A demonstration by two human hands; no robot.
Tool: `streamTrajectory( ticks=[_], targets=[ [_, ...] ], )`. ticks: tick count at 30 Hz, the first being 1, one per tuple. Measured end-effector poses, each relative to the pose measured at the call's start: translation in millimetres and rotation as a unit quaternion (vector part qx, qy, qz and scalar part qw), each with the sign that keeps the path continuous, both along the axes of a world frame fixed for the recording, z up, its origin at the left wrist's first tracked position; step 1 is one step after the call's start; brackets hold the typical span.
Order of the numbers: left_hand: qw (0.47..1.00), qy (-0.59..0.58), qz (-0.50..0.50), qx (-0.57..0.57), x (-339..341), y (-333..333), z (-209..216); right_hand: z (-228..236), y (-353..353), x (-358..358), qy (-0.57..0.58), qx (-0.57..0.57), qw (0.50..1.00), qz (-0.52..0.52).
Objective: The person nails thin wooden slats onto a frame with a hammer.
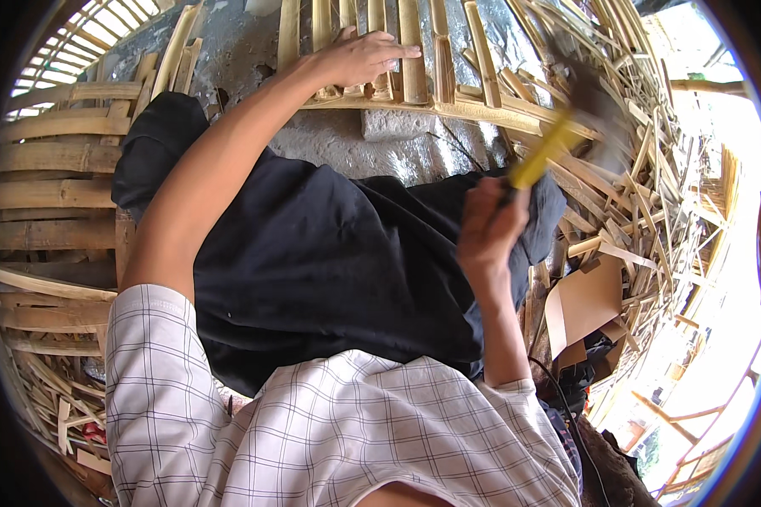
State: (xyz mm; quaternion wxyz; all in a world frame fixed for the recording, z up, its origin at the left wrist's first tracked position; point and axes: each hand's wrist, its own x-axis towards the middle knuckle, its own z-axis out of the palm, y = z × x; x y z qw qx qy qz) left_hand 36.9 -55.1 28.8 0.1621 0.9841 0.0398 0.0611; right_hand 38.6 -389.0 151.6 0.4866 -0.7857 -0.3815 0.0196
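Observation:
My left hand [368, 57] lies across the upright bamboo slats [413, 72] at the top middle, its fingers stretched toward the right. The slats stand side by side with gaps between them. Their near ends meet a bamboo crosspiece [503, 117]. My right hand [492, 221] is closed round the dark grip of a hammer with a yellow handle [543, 152]. The hammer is raised to the right of the slats, and its dark head [585, 80] is smeared by motion. No nail shows clearly.
A pale block [397, 124] sits under the crosspiece. Split bamboo offcuts [643, 186] pile up along the right. Woven bamboo panelling [55, 198] stands at the left. A torn cardboard box [585, 304] and a black cable [558, 390] lie by my right side.

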Motion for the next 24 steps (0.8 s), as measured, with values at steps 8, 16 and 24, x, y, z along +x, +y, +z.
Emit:
streamTrajectory(
  ticks=[8,16,24],
  targets=[
    [0.999,0.009,-0.003,-0.042,-13,-4,10,67,12,2,0.099,-0.190,0.977,-0.016],
    [0.998,0.010,0.000,-0.056,-7,-2,12,-14,-5,-9,-0.156,-0.163,0.974,-0.006],
    [0.997,0.034,0.014,-0.063,-16,0,22,43,19,-4,-0.016,-0.200,0.979,0.024]
  ],
)
